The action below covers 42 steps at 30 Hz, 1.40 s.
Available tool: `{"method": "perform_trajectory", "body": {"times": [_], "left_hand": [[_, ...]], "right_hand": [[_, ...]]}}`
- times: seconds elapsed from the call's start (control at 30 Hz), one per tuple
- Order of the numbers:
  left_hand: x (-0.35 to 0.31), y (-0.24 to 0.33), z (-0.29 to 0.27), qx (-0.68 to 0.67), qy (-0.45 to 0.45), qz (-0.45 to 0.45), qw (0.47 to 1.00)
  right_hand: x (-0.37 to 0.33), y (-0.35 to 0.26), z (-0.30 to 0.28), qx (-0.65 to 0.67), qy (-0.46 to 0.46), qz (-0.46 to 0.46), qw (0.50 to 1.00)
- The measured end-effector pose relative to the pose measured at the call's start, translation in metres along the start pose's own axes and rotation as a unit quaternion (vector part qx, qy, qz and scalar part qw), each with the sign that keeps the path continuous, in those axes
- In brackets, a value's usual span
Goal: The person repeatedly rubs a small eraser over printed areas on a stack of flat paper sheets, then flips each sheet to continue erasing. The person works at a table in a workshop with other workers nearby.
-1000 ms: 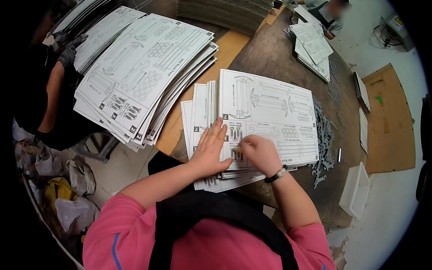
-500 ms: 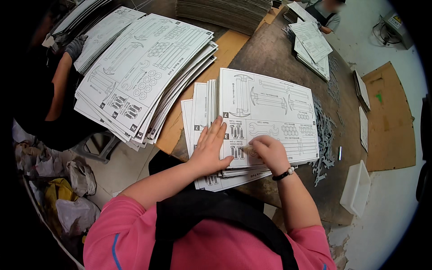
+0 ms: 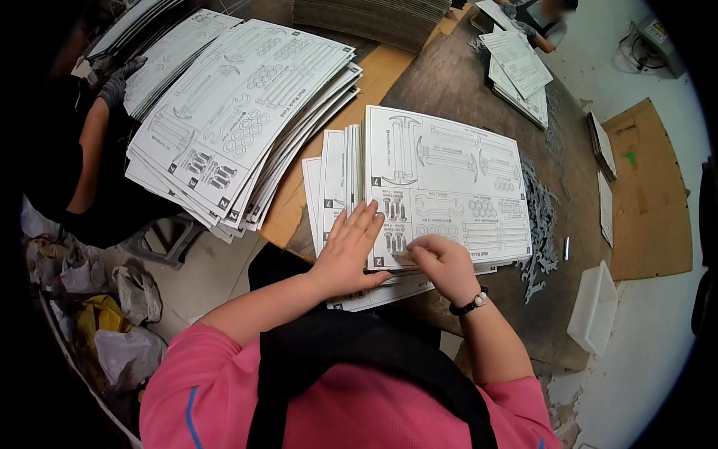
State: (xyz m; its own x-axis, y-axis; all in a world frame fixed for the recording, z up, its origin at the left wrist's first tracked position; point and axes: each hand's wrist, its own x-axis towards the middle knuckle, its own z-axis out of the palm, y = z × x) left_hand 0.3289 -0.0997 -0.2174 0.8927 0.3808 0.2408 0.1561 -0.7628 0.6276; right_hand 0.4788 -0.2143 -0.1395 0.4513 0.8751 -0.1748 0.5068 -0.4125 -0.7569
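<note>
A stack of white printed boards (image 3: pixel 456 191) with line drawings of bolts, rings, nuts and wrenches lies in front of me. My left hand (image 3: pixel 349 245) rests flat on its left part, fingers stretched out and thumb apart. Over the lower left corner of the top board is my right hand (image 3: pixel 443 266), its fingers pinched together and pointing down at the bolt drawings. Something small and pale shows at those fingertips, too little of it to name. More boards (image 3: pixel 334 179) stick out from under the stack on its left side.
A taller fanned pile of boards (image 3: pixel 247 97) stands at the left, beside a person's gloved hand (image 3: pixel 112 90). Grey wrench-shaped pieces (image 3: pixel 540 224), a small metal cylinder (image 3: pixel 566 248) and a white bin (image 3: pixel 593 308) lie right. Another person (image 3: pixel 542 26) works at the far right.
My right hand has shifted slightly down and left toward the board's corner, still pinched. The left hand has moved slightly on the stack. The gloved hand at left has moved.
</note>
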Motion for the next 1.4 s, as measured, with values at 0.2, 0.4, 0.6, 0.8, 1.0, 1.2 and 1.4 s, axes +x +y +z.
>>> {"method": "perform_trajectory", "body": {"times": [0.2, 0.4, 0.6, 0.8, 1.0, 1.2, 1.4], "left_hand": [[-0.002, -0.004, 0.007, 0.014, 0.029, 0.017, 0.999], [-0.003, -0.004, 0.007, 0.009, 0.031, 0.018, 0.999], [-0.001, -0.005, 0.012, -0.007, 0.035, 0.028, 0.999], [-0.002, -0.005, 0.015, 0.001, 0.044, 0.012, 0.999], [-0.001, -0.002, 0.007, 0.011, 0.038, 0.018, 0.999], [-0.002, -0.002, 0.009, 0.022, 0.031, 0.018, 0.999], [0.001, 0.001, 0.011, 0.016, 0.025, 0.021, 0.999]], "right_hand": [[0.005, 0.008, -0.004, 0.108, -0.038, 0.163, 0.980], [0.008, 0.010, -0.006, 0.217, -0.050, 0.243, 0.944], [0.012, 0.013, -0.004, 0.142, -0.042, 0.199, 0.969], [-0.010, -0.035, 0.029, -0.417, -0.044, -0.183, 0.889], [-0.005, -0.003, -0.010, 0.019, 0.008, 0.063, 0.998], [0.000, 0.016, -0.012, 0.111, -0.002, 0.170, 0.979], [0.007, 0.025, -0.010, 0.008, 0.032, 0.076, 0.997]]}}
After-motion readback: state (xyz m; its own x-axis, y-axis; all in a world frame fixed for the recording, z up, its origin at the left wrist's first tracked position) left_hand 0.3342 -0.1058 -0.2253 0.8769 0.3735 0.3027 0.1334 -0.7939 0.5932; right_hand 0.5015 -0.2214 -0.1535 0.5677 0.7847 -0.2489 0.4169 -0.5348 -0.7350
